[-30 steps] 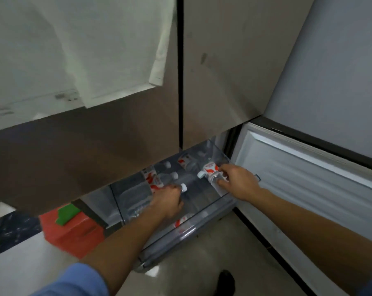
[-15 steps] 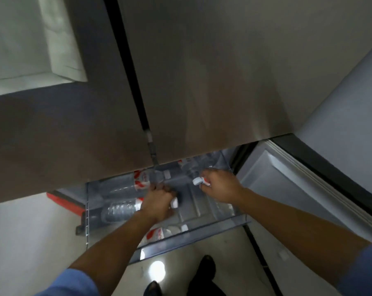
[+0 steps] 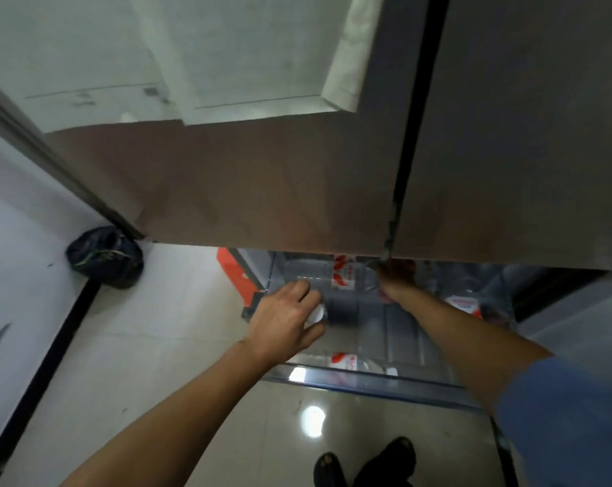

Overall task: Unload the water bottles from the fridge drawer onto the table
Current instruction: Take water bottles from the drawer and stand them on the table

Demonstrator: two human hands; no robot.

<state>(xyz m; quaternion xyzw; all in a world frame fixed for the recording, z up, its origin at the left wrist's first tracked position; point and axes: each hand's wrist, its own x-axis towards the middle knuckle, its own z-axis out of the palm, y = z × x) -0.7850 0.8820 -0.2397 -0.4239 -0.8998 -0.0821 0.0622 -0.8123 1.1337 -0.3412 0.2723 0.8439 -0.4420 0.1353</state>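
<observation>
Step in hand, as judged: lift bottles clear of the clear plastic fridge drawer [image 3: 367,383]. Raise each straight up past the front wall before swinging toward the table (not in view), and keep clear of the grey fridge doors [image 3: 262,188] overhead. Left hand [image 3: 283,328] is closed round a clear plastic water bottle with white cap [image 3: 316,316], held by its top end over the drawer's left side. Right hand [image 3: 397,279] is deep at the back, partly hidden; grip can't be told. Other red-labelled bottles [image 3: 346,362] lie in the drawer.
</observation>
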